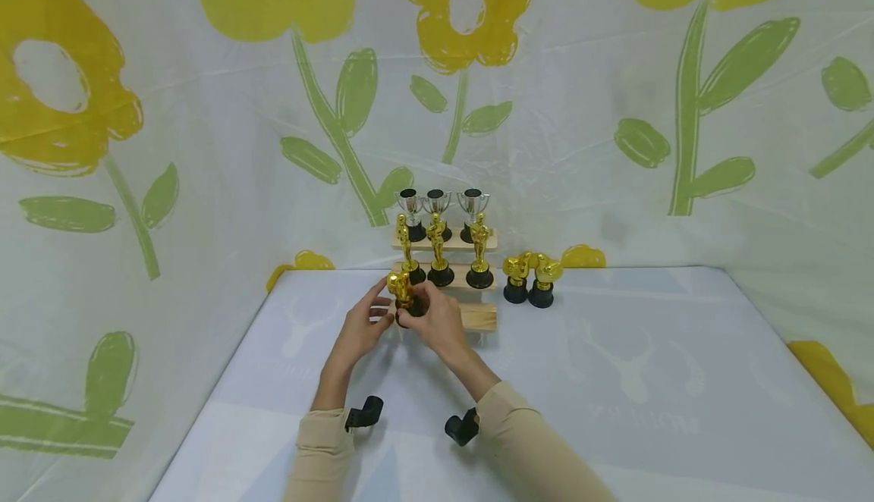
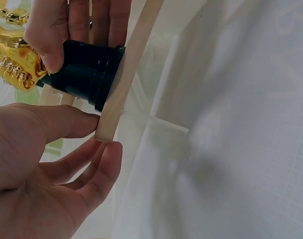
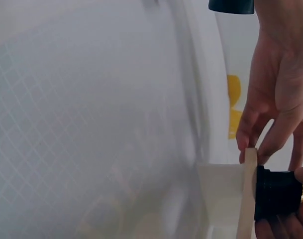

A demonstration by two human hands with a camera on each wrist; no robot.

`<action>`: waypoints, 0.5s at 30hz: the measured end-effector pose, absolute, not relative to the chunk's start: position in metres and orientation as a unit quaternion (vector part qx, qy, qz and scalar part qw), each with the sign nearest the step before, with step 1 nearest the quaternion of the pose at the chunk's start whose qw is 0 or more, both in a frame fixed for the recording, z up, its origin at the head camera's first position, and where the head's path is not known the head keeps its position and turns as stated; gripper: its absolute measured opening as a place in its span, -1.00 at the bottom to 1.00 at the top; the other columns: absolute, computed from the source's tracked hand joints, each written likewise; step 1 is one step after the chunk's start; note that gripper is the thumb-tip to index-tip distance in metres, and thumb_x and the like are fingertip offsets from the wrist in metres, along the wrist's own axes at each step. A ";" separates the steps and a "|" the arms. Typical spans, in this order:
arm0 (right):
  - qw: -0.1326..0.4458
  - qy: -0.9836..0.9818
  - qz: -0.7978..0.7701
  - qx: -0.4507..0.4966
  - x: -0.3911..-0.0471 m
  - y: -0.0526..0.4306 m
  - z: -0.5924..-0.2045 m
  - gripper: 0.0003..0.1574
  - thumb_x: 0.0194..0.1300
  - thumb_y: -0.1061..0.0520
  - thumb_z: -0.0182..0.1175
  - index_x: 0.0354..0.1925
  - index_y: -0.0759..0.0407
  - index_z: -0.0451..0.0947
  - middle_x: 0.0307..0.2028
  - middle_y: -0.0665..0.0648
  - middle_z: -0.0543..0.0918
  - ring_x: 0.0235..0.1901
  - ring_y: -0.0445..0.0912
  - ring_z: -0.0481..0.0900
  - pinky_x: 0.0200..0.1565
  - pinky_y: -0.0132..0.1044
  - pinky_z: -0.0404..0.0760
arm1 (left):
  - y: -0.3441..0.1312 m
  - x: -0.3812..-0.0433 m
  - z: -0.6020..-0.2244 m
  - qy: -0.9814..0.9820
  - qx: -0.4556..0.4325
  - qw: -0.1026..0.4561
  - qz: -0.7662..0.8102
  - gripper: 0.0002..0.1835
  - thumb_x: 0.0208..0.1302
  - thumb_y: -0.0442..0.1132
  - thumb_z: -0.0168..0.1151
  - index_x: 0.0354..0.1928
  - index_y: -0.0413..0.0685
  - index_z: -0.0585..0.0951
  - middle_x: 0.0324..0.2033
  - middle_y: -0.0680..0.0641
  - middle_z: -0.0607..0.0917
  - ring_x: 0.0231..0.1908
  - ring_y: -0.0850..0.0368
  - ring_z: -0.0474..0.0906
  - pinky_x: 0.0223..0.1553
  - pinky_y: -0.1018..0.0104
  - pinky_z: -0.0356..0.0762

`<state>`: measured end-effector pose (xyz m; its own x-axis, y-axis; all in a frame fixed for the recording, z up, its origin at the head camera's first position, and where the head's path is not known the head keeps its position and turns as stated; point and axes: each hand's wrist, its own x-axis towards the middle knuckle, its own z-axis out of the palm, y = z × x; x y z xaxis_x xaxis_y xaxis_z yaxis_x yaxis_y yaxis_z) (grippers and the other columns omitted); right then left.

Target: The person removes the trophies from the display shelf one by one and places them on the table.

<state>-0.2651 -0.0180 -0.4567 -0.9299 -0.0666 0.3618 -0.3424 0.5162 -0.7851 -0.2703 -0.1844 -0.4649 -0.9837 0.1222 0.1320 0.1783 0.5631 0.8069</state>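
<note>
On the left end of the lowest wooden shelf (image 1: 479, 317) stands a gold trophy (image 1: 399, 287) with a lumpy top and a black base (image 2: 84, 72). My right hand (image 1: 440, 321) holds it, fingers and thumb around the base and lower part. The base's underside meets the board in the left wrist view. My left hand (image 1: 360, 327) pinches the shelf's left end, thumb (image 2: 66, 122) on the upper face and fingers below. The right wrist view shows this pinch too, with the right hand partly cut off at its edge.
Gold figure trophies (image 1: 480, 252) line the middle shelf, and silver cups (image 1: 473, 202) stand on the top one. Two more lumpy gold trophies (image 1: 542, 278) stand on the white table (image 1: 614, 365) right of the rack. A flower-printed cloth (image 1: 560, 145) hangs behind.
</note>
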 end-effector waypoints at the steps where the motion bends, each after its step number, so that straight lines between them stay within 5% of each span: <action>1: 0.140 -0.859 0.477 0.119 -0.265 -0.018 -0.456 -0.58 0.11 0.06 0.40 -0.05 0.12 0.58 -0.14 0.15 0.77 -0.14 -0.04 0.74 -0.10 -0.16 0.72 | -0.185 -0.270 -0.465 -0.884 -0.085 0.031 -0.460 -0.24 0.33 -0.38 0.19 0.50 0.20 0.19 0.12 -0.29 0.59 0.09 -0.21 0.60 0.07 -0.08 0.62; 15: 0.085 -0.863 0.480 0.128 -0.269 -0.013 -0.456 -0.45 0.18 0.02 0.38 0.14 0.12 0.60 0.00 0.14 0.73 -0.08 -0.01 0.73 -0.06 -0.17 0.72 | -0.186 -0.271 -0.467 -0.883 -0.091 0.036 -0.460 -0.22 0.31 -0.40 0.20 0.50 0.24 0.19 0.11 -0.28 0.60 0.07 -0.20 0.61 0.05 -0.07 0.63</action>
<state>-0.2685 -0.0128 -0.4562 -0.9525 -0.1392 0.2707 -0.3034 0.5057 -0.8076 -0.2707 -0.1858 -0.4666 -0.9809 0.1268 0.1475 0.1936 0.5609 0.8050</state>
